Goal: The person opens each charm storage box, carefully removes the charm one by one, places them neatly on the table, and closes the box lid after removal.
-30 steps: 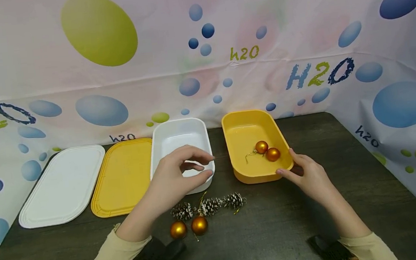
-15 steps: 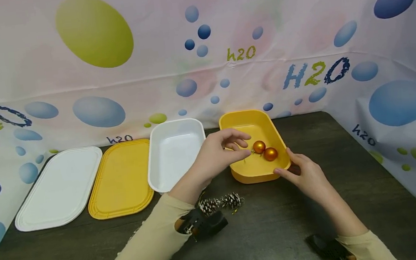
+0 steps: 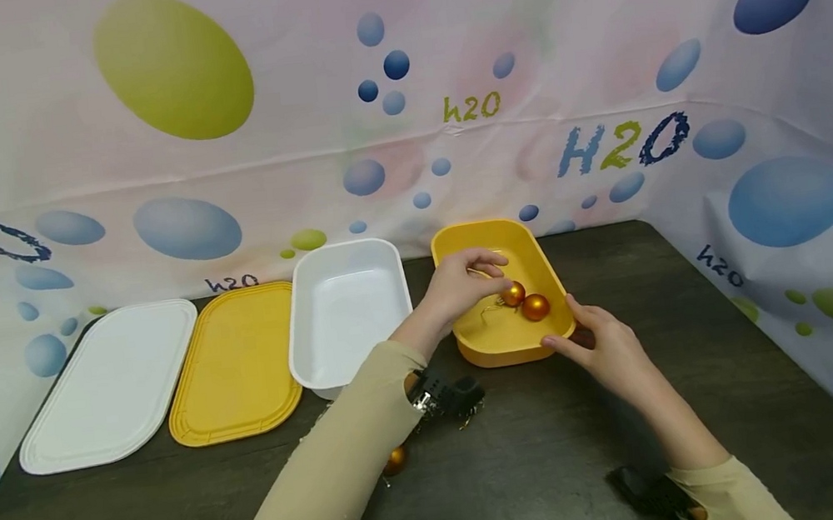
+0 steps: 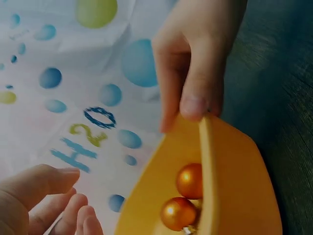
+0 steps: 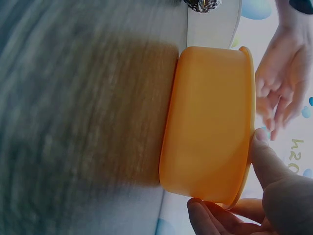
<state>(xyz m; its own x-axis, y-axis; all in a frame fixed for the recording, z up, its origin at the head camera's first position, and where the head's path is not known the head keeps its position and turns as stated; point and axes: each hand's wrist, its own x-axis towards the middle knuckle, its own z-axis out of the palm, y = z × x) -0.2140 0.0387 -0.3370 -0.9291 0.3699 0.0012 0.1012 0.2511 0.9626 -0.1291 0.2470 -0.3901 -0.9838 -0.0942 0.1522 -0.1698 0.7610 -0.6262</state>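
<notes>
My left hand (image 3: 464, 285) hovers over the yellow container (image 3: 486, 352), fingers loosely bent and holding nothing. Two shiny orange Christmas balls (image 3: 536, 307) lie inside, just beyond and below its fingertips; one has a gold string. In the left wrist view, the thumb and fingers (image 4: 49, 181) stand apart, to the left of the container. With thumb and fingers, my right hand (image 3: 609, 350) grips the container's near right corner at the rim. The right wrist view shows that thumb (image 5: 266, 156) on the rim and the fingers under the side.
Left of the yellow container stands a white container (image 3: 308, 383). Farther left lie a yellow lid (image 3: 234, 365) and a white lid (image 3: 108, 390). Another orange ball (image 3: 395, 461) shows beside the left sleeve, and a pinecone (image 5: 203, 5) appears in the right wrist view. Patterned cloth hangs behind.
My left hand has moved right, from over the white container to over the yellow one. Its forearm now covers most of the pinecones and a ball. The right hand keeps its grip.
</notes>
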